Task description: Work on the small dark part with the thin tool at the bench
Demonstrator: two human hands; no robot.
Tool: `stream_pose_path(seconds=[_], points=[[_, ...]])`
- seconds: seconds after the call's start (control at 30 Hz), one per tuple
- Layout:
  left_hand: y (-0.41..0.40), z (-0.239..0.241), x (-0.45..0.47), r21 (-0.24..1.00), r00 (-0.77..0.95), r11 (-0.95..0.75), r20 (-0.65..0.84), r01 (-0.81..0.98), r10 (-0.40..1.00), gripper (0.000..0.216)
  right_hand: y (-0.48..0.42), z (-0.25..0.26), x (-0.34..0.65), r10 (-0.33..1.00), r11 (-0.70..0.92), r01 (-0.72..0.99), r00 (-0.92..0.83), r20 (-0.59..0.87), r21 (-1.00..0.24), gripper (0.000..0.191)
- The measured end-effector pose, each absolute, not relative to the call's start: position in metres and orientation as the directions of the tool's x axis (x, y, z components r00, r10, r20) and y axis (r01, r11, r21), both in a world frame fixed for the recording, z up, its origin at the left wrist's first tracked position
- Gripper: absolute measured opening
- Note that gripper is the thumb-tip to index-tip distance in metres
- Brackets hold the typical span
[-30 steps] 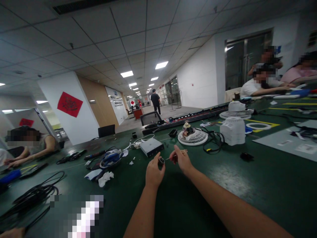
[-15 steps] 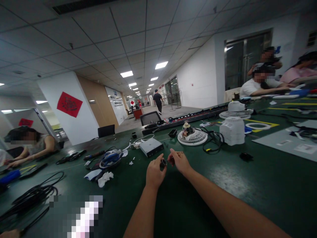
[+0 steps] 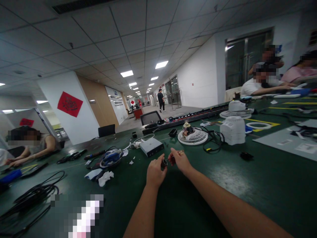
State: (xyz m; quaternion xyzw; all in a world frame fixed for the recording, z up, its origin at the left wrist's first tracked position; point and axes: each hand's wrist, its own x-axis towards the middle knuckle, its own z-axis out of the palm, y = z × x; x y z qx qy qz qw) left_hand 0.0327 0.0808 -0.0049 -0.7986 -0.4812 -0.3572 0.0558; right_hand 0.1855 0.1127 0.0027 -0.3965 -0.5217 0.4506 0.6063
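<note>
Over the green table, my left hand (image 3: pixel 155 172) pinches a small black ring-like part (image 3: pixel 164 163) between thumb and fingers; it is too small to name more exactly. Close to its right, my right hand (image 3: pixel 181 160) has thumb and fingers drawn together, and what they hold, if anything, is hidden. Just beyond my left hand lies a silver optical disc drive (image 3: pixel 151 147). A white slotted fan cover (image 3: pixel 195 138) with an exposed motor (image 3: pixel 187 129) on it lies past my right hand. A small black open box (image 3: pixel 172 133) is between the drive and the cover.
At right stand a white ribbed housing (image 3: pixel 232 130), a black scrap (image 3: pixel 246 155) and a grey board (image 3: pixel 292 140). At left are crumpled tissue (image 3: pixel 106 178), a bowl of blue cloth (image 3: pixel 111 158) and coiled black cable (image 3: pixel 37 193). Other people sit at both sides.
My hands have barely moved, and the small black part has turned slightly in my left fingers. In the background, a walking person has moved a little to the right.
</note>
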Motion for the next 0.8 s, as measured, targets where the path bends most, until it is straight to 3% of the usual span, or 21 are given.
stream_pose_path(seconds=[0.1, 0.23, 0.4, 0.53, 0.67, 0.8], points=[[0.0798, -0.0038, 0.0334, 0.249, 0.291, -0.528, 0.611, 0.812, 0.736, 0.054, 0.1133, 0.0023, 0.1854, 0.96, 0.276, -0.069, 0.069, 0.271, -0.959, 0.053], [0.0791, -0.0032, 0.0338, 0.242, 0.299, -0.526, 0.602, 0.815, 0.74, 0.054, 0.1127, 0.0027, 0.1854, 0.971, 0.24, -0.153, 0.024, 0.239, -0.959, 0.052], [0.0807, -0.0046, 0.0327, 0.254, 0.289, -0.517, 0.595, 0.818, 0.75, 0.055, 0.1112, 0.0035, 0.1857, 0.965, 0.259, -0.047, 0.048, 0.257, -0.965, 0.052], [0.0821, -0.0061, 0.0322, 0.25, 0.288, -0.519, 0.604, 0.817, 0.743, 0.054, 0.1127, 0.002, 0.1855, 0.963, 0.269, -0.16, 0.015, 0.27, -0.95, 0.051], [0.0821, -0.0061, 0.0325, 0.25, 0.289, -0.512, 0.592, 0.821, 0.752, 0.054, 0.1126, 0.0025, 0.1856, 0.956, 0.293, -0.071, 0.046, 0.29, -0.954, 0.051], [0.0818, -0.0062, 0.0324, 0.252, 0.288, -0.514, 0.595, 0.82, 0.75, 0.055, 0.1107, 0.0048, 0.1853, 0.967, 0.252, -0.164, -0.005, 0.257, -0.954, 0.051]])
